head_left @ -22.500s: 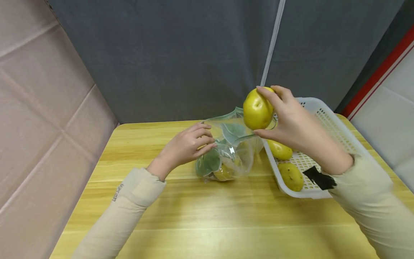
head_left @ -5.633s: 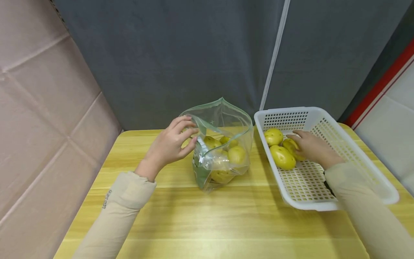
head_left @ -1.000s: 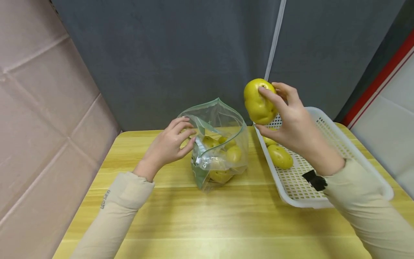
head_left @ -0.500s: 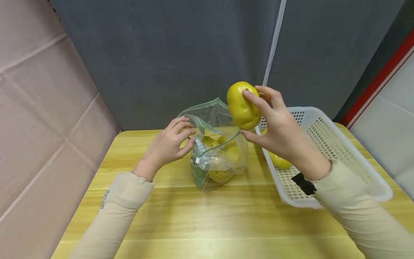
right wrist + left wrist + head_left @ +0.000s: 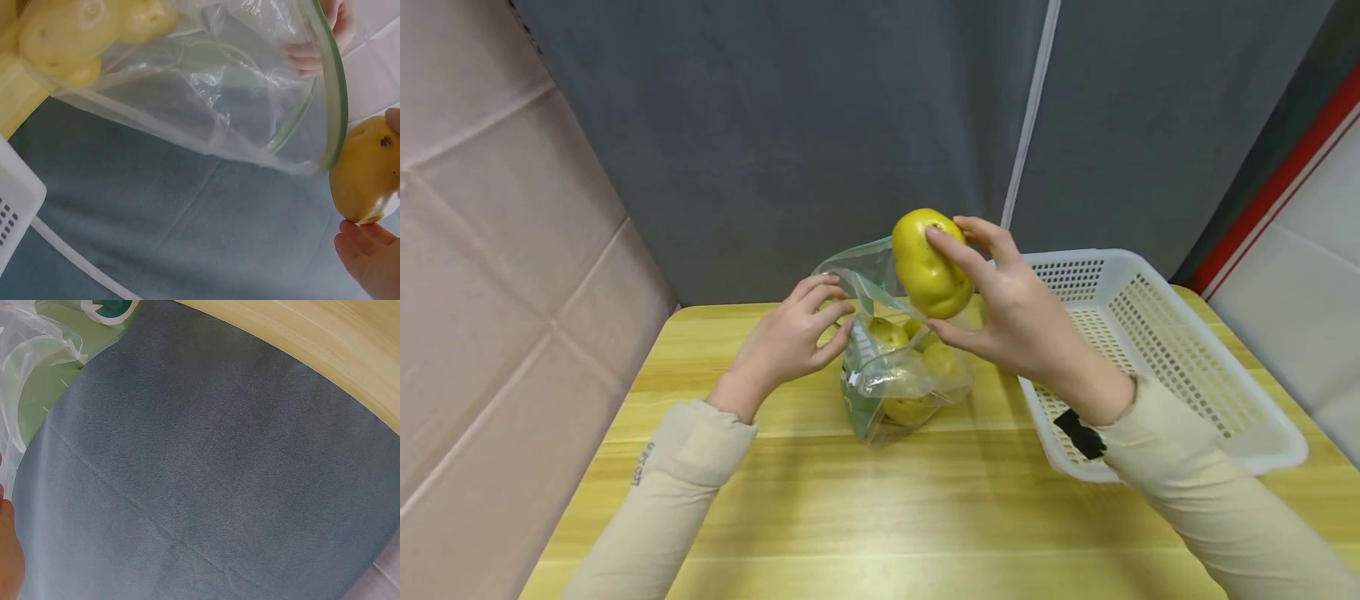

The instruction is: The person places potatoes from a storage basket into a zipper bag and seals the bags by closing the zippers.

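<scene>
A large yellow potato [image 5: 930, 265] is gripped between the thumb and fingers of my right hand [image 5: 1022, 304], over the mouth of a clear zip bag [image 5: 880, 379] with green parts. In the right wrist view the potato [image 5: 365, 172] is right at the bag's green rim [image 5: 334, 81]. Several potatoes [image 5: 910, 408] lie inside the bag, which stands on the table. My left hand [image 5: 793, 337] holds the bag's left rim with curled fingers, keeping the mouth spread. Only a bit of the left thumb side shows in the left wrist view.
A white perforated basket [image 5: 1172, 333] stands to the right on the wooden table [image 5: 880, 517]; my right hand and forearm hide its left part. A grey curtain [image 5: 790, 150] hangs behind the table, and a pale padded wall [image 5: 497, 275] rises at left.
My right hand has carried the potato left and down from over the basket to the bag's mouth. The left hand has stayed at the rim. Since much earlier, the bag has filled with more potatoes.
</scene>
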`<move>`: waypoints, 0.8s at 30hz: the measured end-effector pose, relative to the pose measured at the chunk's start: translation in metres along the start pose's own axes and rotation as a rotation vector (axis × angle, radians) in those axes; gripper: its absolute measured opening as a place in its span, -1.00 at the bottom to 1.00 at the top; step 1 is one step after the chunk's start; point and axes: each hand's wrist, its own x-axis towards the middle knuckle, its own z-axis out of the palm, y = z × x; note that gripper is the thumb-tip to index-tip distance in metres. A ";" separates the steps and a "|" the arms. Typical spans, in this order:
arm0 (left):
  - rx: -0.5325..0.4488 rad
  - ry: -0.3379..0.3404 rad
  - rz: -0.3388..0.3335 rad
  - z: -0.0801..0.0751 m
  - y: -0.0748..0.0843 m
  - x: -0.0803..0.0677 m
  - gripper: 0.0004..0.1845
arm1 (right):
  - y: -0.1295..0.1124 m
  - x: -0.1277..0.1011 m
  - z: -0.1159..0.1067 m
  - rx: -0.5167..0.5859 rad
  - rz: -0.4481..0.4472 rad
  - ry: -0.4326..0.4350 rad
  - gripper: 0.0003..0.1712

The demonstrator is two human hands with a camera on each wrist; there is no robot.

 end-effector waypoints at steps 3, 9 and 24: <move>-0.007 0.000 0.000 0.001 0.000 -0.001 -0.81 | -0.001 0.001 0.003 0.006 -0.008 -0.004 -0.03; -0.020 0.000 -0.007 0.000 0.000 -0.002 -0.81 | -0.002 0.002 0.011 -0.009 -0.022 -0.021 -0.05; -0.023 -0.010 -0.031 0.000 0.001 -0.002 -0.82 | 0.001 0.001 0.021 -0.035 -0.016 -0.108 -0.14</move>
